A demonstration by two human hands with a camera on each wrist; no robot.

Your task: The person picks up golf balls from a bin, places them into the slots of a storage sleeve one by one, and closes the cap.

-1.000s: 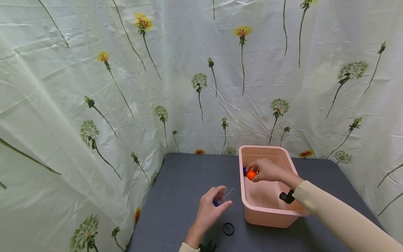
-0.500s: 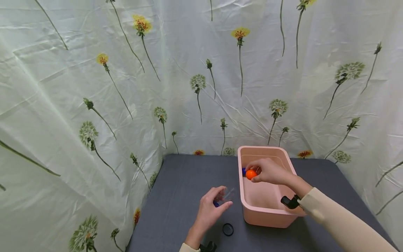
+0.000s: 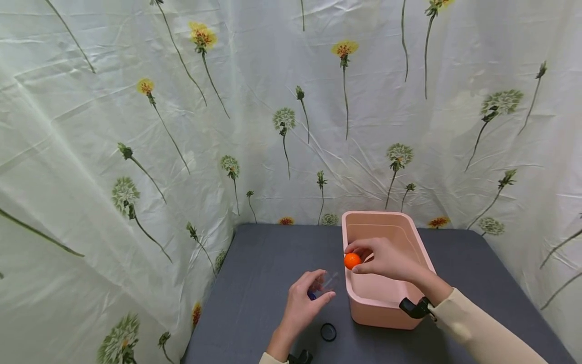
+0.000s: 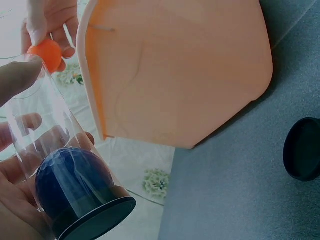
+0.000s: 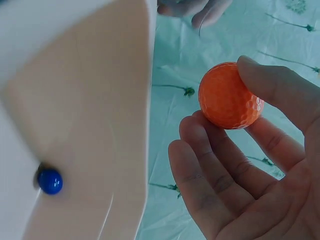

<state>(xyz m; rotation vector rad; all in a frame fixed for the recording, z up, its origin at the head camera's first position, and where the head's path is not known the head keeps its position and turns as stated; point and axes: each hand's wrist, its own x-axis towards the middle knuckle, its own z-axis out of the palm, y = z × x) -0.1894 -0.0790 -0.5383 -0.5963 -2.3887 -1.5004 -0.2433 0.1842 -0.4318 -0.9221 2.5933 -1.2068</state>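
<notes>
Fingers of the left hand curve around a clear tube; those of the right hand pinch an orange ball.

Largest in the scene is a pale fabric sheet, printed with dandelions, that hangs behind and at the sides of the worktop. The worktop is dark grey with a matte surface. A pink bin stands on it, to the right of the left hand. Beige sleeves cover the forearms, and a black wrist camera is fitted at the right wrist.

The tube is tilted, its upper end toward the bin. Left-hand spacing is moderate, set by the tube's width: thumb on one side, the other fingers opposite. A dark blue ball sits inside at the lower end, against a black end cap. A black ring-shaped lid lies on the worktop, near the left hand.

Right-hand spacing is narrow, thumb and fingers closed to the diameter of the orange ball. That ball is at the bin's left rim, near the tube; contact with either cannot be determined. A glossy blue ball lies inside the bin, in a corner.
</notes>
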